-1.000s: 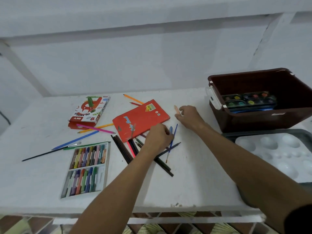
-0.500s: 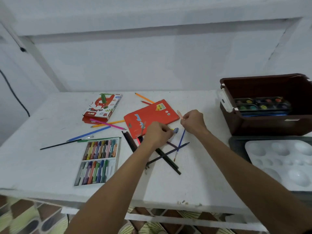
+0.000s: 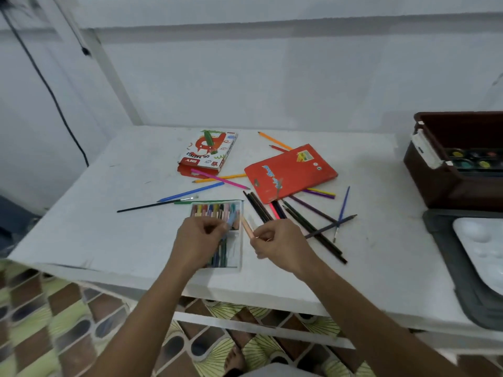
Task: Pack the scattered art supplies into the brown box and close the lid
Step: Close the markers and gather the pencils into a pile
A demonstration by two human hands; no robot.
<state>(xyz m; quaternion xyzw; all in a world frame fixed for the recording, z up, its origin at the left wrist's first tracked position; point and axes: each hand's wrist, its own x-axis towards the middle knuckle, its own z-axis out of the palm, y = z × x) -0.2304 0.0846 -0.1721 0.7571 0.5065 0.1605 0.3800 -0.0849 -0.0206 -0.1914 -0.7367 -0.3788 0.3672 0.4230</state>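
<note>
Both hands over the pastel tray; box stands at far right.

I see the left hand (image 3: pixel 200 240) over the pastel tray (image 3: pixel 239 213) on the counter (image 3: pixel 109 227), fingers curled on a pale blue pastel (image 3: pixel 232 218). The right hand (image 3: pixel 275 242) pinches a peach pastel (image 3: pixel 247 227) just beside the tray. Pencils (image 3: pixel 307 221) lie scattered by the red case (image 3: pixel 291 171). The brown box (image 3: pixel 435 186), open, holds a paint set (image 3: pixel 473 159).
</note>
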